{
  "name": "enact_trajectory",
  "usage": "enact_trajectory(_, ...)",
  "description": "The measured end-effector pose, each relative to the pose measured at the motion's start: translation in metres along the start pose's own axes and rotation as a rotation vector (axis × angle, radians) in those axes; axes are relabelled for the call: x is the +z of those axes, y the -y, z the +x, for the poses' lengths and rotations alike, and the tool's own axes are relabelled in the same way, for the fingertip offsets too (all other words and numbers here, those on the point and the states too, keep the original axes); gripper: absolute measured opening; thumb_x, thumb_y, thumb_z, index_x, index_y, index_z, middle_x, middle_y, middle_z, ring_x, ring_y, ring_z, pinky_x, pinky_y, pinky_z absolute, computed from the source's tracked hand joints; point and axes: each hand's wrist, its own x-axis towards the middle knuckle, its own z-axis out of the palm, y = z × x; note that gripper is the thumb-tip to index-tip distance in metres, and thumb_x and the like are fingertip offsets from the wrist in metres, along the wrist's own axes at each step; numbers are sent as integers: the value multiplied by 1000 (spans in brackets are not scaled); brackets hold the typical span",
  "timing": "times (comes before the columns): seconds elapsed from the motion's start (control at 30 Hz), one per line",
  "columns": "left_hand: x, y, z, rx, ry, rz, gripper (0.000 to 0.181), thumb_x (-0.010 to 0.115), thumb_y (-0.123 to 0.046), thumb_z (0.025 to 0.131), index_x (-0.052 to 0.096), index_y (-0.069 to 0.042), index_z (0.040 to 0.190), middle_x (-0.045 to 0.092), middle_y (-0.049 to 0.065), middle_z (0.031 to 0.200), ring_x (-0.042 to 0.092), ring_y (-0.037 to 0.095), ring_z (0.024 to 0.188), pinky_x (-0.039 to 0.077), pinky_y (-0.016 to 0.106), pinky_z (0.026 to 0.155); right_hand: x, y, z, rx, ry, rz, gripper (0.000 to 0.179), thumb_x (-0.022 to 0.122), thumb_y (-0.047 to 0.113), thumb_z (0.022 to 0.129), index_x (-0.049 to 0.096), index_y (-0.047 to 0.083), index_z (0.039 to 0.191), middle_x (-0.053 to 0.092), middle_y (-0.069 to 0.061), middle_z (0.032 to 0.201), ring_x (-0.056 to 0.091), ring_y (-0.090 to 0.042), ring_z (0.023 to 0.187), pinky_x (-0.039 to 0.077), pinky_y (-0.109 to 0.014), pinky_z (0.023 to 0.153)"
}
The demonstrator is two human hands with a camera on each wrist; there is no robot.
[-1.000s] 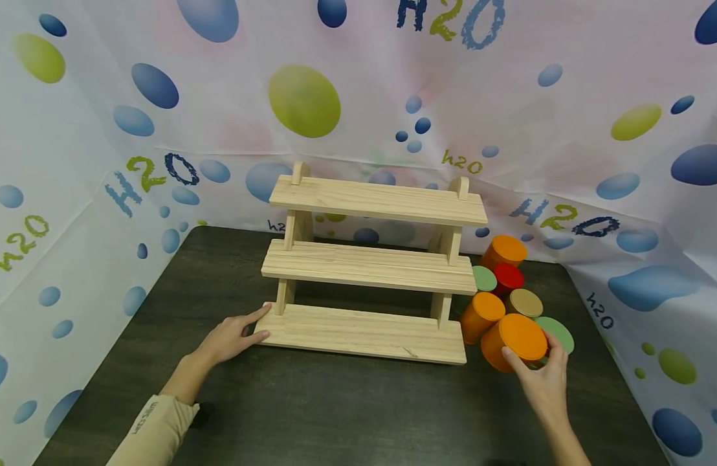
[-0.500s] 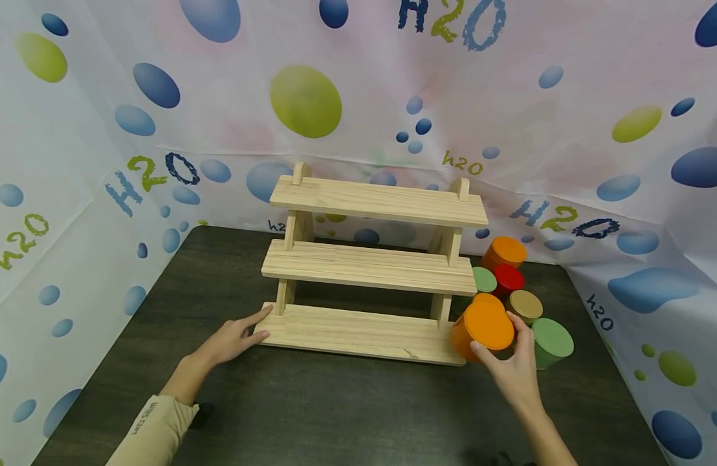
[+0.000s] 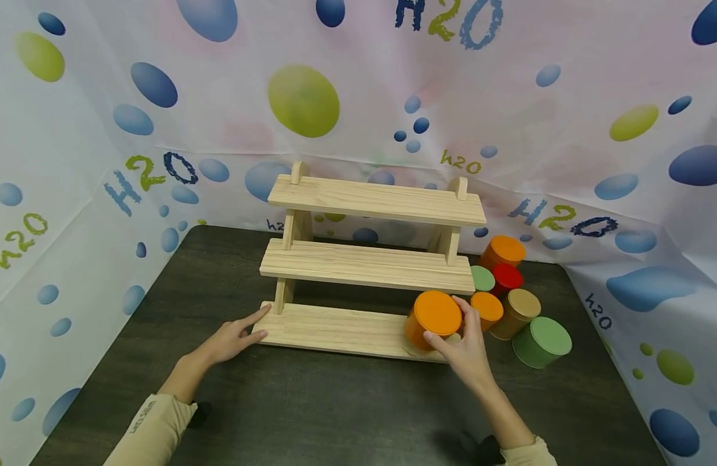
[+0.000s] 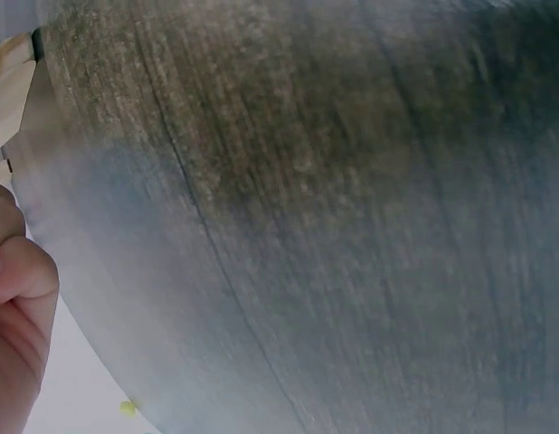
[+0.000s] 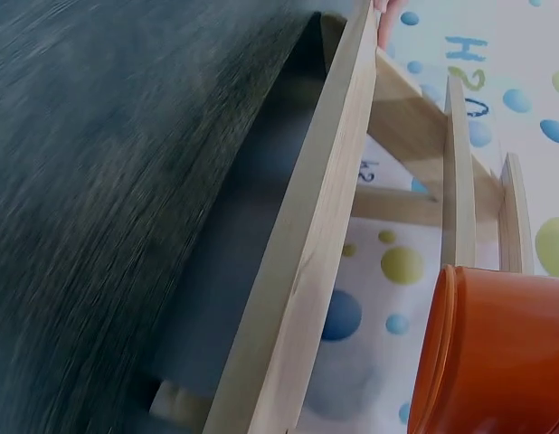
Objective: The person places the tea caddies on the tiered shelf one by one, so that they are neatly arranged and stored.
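Note:
A three-tier wooden display shelf [image 3: 367,262] stands on the dark table. My left hand [image 3: 224,343] grips the left end of its bottom board, thumb near the front corner and index finger near the back; bent fingers [image 4: 22,271] of this hand show at the left wrist view's edge. My right hand [image 3: 466,343] holds an orange canister [image 3: 437,314] upright by its side over the right part of the bottom board. In the right wrist view, a gap shows between the canister [image 5: 506,353] and the board [image 5: 302,235]; the right hand itself is out of that view.
Right of the shelf stand several lidded canisters: an orange one [image 3: 503,251] at the back, a red one [image 3: 507,278], a pale green one [image 3: 483,278], another orange one [image 3: 488,307], a tan one [image 3: 517,314] and a larger green one [image 3: 541,343]. A printed white sheet [image 3: 358,84] hangs behind.
My right hand has carried the orange canister leftward from beside the green canister to over the right part of the bottom board. The left hand and the shelf stay where they were.

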Motion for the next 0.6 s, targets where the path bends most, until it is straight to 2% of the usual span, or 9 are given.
enact_trajectory(0.1,1,1,1,3,-2,-3,64,50,-38,93,25,-9,145,30,-6,49,25,8,43,29,24,46,9,1,5,-8,26,15,75,74,6,74,30,-1,134,35,-17,122,36,-21,107,32,-38,89)
enact_trajectory(0.23,2,2,0,4,2,-2,64,49,-39,93,24,-10,145,30,-6,48,25,7,42,28,24,46,22,3,10,-27,59,35,76,75,7,73,31,0,135,35,-17,124,36,-23,110,32,-44,91)
enact_trajectory(0.4,1,2,1,-4,2,-6,65,50,-39,93,24,-10,145,31,-6,48,25,8,42,28,24,46,36,4,14,-48,99,94,77,75,5,72,31,0,135,34,-16,124,38,-21,110,33,-37,92)
enact_trajectory(0.6,1,2,1,-8,2,1,66,50,-40,92,24,-10,145,31,-6,50,26,8,44,29,24,46,52,7,18,-68,131,88,76,76,8,72,33,2,134,36,-14,122,39,-22,108,34,-34,90)
